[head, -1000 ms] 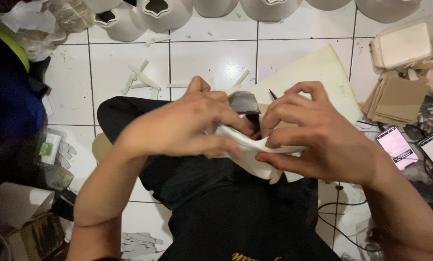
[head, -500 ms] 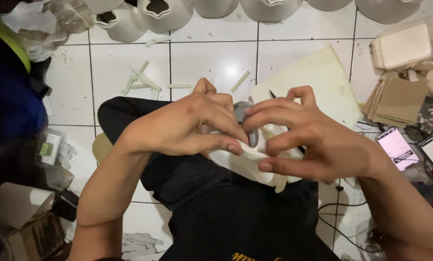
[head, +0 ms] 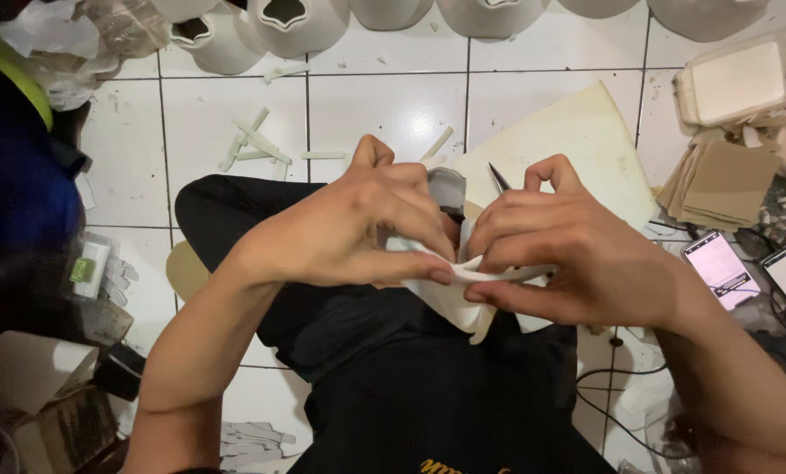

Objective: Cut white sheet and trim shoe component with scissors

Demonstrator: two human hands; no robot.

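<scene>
Both of my hands meet over my lap in the head view and pinch a soft white sheet of clay-like material (head: 450,294). My left hand (head: 358,224) grips its left edge with thumb and fingers. My right hand (head: 559,250) holds the right edge, fingers curled over it. The sheet folds and droops below the thumbs. A thin dark blade tip (head: 498,178) pokes up between the hands. A grey object (head: 447,187) sits behind the fingers, mostly hidden.
White ceramic vessels (head: 283,22) line the far edge of the tiled floor. White offcut strips (head: 252,140) lie at the left. A cream board (head: 577,140), stacked cardboard pieces (head: 717,184) and two lit phones (head: 717,268) lie at the right.
My hands have drawn closer and pinched the white sheet into a tighter fold; the blade tip now shows more clearly between them.
</scene>
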